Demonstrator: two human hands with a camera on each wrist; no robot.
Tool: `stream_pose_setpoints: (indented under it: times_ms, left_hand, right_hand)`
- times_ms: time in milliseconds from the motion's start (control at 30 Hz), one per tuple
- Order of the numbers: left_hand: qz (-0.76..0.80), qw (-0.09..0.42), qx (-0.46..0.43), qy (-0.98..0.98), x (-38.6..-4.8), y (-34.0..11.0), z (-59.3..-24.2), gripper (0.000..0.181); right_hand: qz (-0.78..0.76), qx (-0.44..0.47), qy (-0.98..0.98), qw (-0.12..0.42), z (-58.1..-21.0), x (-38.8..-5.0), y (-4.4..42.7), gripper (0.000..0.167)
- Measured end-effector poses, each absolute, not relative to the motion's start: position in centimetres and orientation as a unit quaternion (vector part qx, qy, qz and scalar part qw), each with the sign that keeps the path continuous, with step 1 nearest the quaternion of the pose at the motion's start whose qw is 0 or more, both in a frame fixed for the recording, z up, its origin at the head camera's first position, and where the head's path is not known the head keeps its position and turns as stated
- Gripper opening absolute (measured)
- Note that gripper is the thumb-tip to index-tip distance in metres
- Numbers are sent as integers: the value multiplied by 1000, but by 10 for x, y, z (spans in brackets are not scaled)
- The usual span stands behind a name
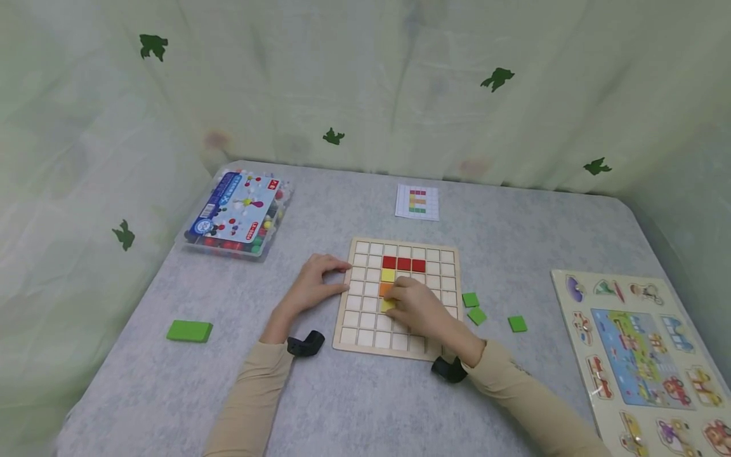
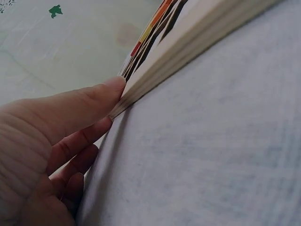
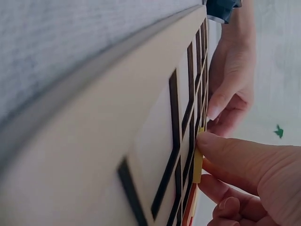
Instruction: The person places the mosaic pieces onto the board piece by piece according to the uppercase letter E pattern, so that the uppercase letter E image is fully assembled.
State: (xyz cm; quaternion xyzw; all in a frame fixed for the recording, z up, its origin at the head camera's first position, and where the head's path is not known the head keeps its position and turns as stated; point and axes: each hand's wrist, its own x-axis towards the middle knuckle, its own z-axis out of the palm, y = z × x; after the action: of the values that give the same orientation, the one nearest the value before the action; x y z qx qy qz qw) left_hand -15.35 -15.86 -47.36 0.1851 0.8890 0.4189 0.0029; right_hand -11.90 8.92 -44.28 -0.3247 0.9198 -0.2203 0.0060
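One yellow tile (image 3: 198, 165), pinched by your right hand (image 3: 265, 172); one gridded board (image 3: 117, 99), your left hand (image 3: 236, 77) at its far edge

Pale green fabric (image 1: 354, 76) is hanging in soft vertical folds behind the table (image 1: 337, 203) and is enclosing it on the left and right, bearing scattered dark green cut-out shapes (image 1: 153, 47) and a few faint reddish blotches (image 1: 217, 140). The table is reaching back close to this fabric, its mottled grey-blue top showing rounded far corners, while soft, diffuse light is spreading over both surfaces.
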Motion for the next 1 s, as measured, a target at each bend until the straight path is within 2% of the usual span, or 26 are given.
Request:
stream_pose_setpoints:
  times_ms: [800,1000]
  left_hand:
    - [424,11,177,888,-154,-159,-473,36]
    - [423,9,175,889,-154,-160,-474,36]
  right_hand:
    - [-255,-295,921,26,-438,-120,91,19]
    - [-266,-288,920,-2,-435,-118,107,21]
